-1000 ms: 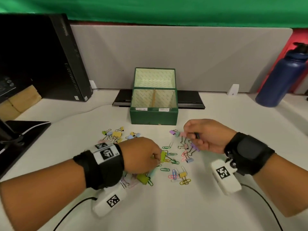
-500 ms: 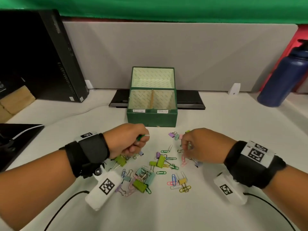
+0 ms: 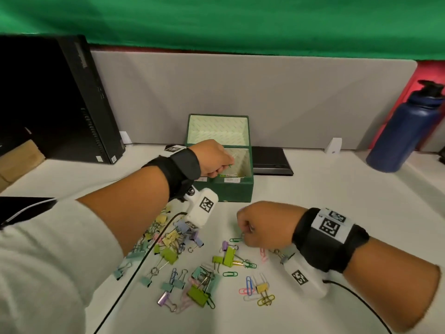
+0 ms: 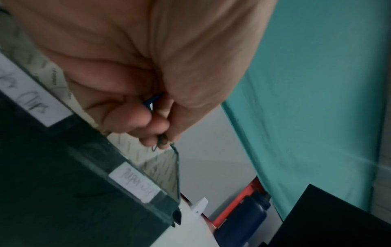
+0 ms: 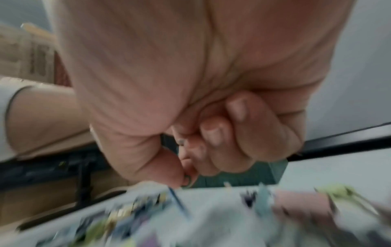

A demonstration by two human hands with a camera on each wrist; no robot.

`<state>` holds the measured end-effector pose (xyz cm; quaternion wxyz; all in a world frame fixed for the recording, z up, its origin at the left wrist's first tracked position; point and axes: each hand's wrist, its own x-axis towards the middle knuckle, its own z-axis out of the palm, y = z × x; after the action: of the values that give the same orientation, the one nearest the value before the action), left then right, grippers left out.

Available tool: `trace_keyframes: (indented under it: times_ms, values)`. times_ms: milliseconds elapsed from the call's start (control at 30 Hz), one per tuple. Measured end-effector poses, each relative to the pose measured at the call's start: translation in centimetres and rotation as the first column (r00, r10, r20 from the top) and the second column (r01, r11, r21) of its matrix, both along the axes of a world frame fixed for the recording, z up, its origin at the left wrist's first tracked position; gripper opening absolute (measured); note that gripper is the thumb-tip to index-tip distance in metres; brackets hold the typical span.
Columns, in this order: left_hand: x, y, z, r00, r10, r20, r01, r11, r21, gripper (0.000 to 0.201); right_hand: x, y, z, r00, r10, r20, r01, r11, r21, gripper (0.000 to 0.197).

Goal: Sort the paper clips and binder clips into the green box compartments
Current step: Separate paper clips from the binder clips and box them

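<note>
1. We see a matte white table (image 3: 313,189) backed by a grey felt partition (image 3: 240,92) with green cloth (image 3: 216,18) above it.
2. A black computer tower (image 3: 79,104) stands at far left, and a dark blue metal water bottle (image 3: 404,131) at far right.
3. The green box with a pale patterned paper lining (image 3: 231,191) sits mid-table, lid open, with two white handwritten labels on its front wall.
4. Our left hand (image 3: 214,157) hovers over the box with its fingers curled, pinching thin wire paper clips (image 4: 160,142).
5. Our right hand (image 3: 262,225) is low over the table, thumb and forefinger nipping a green wire paper clip (image 3: 237,239).
6. A scatter of pastel binder clips (image 3: 199,280) and coloured paper clips lies on the table in front of the box; none of them lies inside it that we can tell.
</note>
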<state>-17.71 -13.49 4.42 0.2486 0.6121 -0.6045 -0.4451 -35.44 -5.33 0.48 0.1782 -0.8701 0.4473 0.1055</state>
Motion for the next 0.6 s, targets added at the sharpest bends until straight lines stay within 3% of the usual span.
trace_keyframes:
  times_ms: [167, 300, 500, 600]
  values:
    - [-0.9, -0.9, -0.4, 1.0, 0.02, 0.015, -0.02, 1.0, -0.018, 0.023, 0.1, -3.8, 4.4, 0.984, -0.132, 0.12, 0.146, 0.983, -0.109, 0.008]
    - [-1.0, -1.1, -0.6, 0.992, 0.086, -0.095, -0.085, 0.996, 0.022, 0.013, 1.7, -7.4, 6.1, 0.971, -0.212, 0.109, 0.232, 0.946, -0.225, 0.013]
    - [-0.4, -1.8, -1.1, 0.998, 0.057, 0.037, -0.055, 0.996, -0.065, 0.033, 5.1, -10.8, 4.9, 0.965, -0.258, 0.05, 0.262, 0.935, -0.24, 0.02]
    - [-0.4, -1.3, -0.8, 0.993, 0.028, 0.116, -0.016, 0.995, -0.102, 0.037, 4.8, -10.7, 4.7, 0.965, -0.248, 0.091, 0.263, 0.936, -0.235, 0.025]
